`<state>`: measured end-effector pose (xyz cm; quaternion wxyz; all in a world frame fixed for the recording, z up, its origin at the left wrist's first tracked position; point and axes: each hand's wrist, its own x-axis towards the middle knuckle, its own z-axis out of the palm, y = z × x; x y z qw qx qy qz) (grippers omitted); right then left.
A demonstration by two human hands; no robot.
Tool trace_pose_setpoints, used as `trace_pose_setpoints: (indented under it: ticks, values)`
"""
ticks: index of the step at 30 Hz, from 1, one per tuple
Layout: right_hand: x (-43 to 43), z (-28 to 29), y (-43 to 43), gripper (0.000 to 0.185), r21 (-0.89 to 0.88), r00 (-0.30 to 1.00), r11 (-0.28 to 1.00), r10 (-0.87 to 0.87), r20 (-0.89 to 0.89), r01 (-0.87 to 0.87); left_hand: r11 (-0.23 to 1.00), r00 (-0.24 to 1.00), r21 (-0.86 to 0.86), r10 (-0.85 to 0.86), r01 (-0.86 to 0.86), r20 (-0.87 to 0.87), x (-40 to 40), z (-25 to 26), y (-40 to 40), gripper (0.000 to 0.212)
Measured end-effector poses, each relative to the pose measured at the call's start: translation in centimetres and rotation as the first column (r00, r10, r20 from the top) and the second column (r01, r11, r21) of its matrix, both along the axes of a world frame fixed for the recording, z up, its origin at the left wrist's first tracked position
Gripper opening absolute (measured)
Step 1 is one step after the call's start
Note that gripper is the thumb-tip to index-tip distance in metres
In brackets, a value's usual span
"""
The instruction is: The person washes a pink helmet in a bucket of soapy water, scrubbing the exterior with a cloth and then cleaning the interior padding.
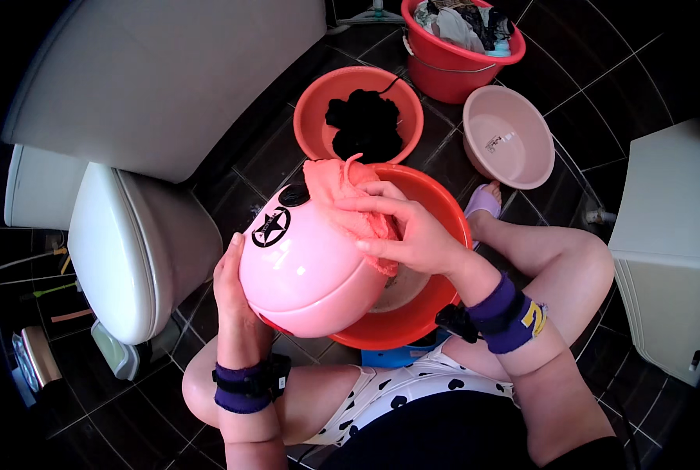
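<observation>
A glossy pink helmet (312,267) is held tilted above the near side of a red-orange basin (400,336). My left hand (231,285) grips the helmet's left edge, thumb up along the shell. A black star sticker (271,227) and a black round part (294,195) show on the shell. In my right hand (417,232) is a coral towelling cloth (335,188), pressed against the helmet's right side with the fingers spread over it. Cloudy liquid (406,294) shows inside the basin. The helmet hides the basin's left part.
Beyond stands an orange basin (309,106) with black fabric (364,126). A red bucket (444,76) holds clothes, and a pale pink basin (517,147) sits beside it. A white toilet (118,252) is at left, a white cabinet-like unit (658,252) at right. Dark tiles cover the floor.
</observation>
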<state>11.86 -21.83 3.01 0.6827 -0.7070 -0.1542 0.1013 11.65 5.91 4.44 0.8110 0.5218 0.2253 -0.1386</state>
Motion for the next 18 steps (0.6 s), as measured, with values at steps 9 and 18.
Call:
trace_pose_setpoints:
  ticks: [9, 18]
  values:
    - [-0.4, 0.7, 1.3, 0.058, -0.103, 0.994, 0.993, -0.042, 0.102, 0.052, 0.998, 1.000, -0.063, -0.030, 0.029, 0.000, 0.4, -1.3, 1.0, 0.045]
    - [-0.4, 1.1, 2.1, 0.059, -0.183, 0.977, 0.976, -0.082, 0.198, 0.119, 0.999, 1.000, -0.035, -0.028, 0.028, 0.011, 0.4, -1.4, 1.0, 0.048]
